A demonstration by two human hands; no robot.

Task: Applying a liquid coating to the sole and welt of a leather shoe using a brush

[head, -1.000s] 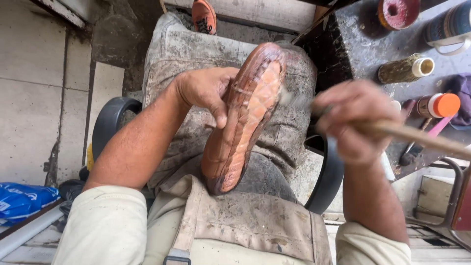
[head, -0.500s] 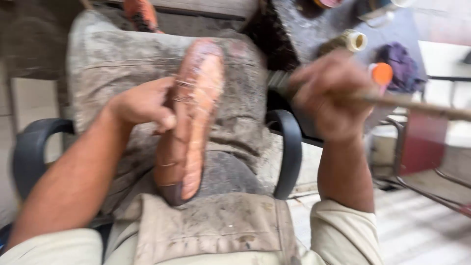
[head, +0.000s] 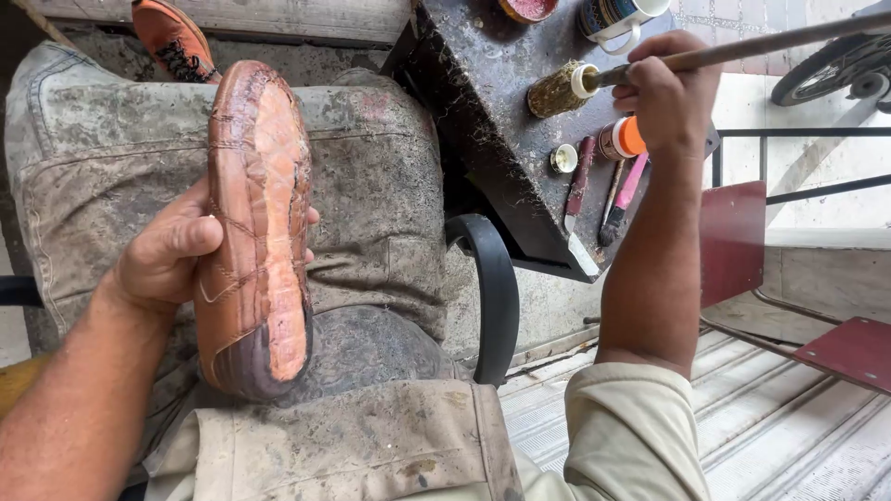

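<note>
My left hand (head: 172,255) grips an orange-brown shoe (head: 255,223) held sole-up over my lap, thumb across its left edge. My right hand (head: 664,93) is out to the right over a dark work table (head: 492,158), closed around a long wooden brush handle (head: 742,46). The brush's end meets a small yellowish glue-crusted jar with a white rim (head: 561,88) lying on the table.
On the table lie an orange-capped bottle (head: 622,137), a small white cap (head: 562,159), a dark red tool (head: 580,181), a pink tool (head: 626,190), a red-filled tin (head: 527,9) and a mug (head: 617,17). A black chair armrest (head: 492,288) curves between lap and table. An orange sneaker (head: 172,37) shows at the top.
My right hand has swung the brush away from the shoe, up to the jar on the table. The view has shifted right, and the shoe stays in my left hand.
</note>
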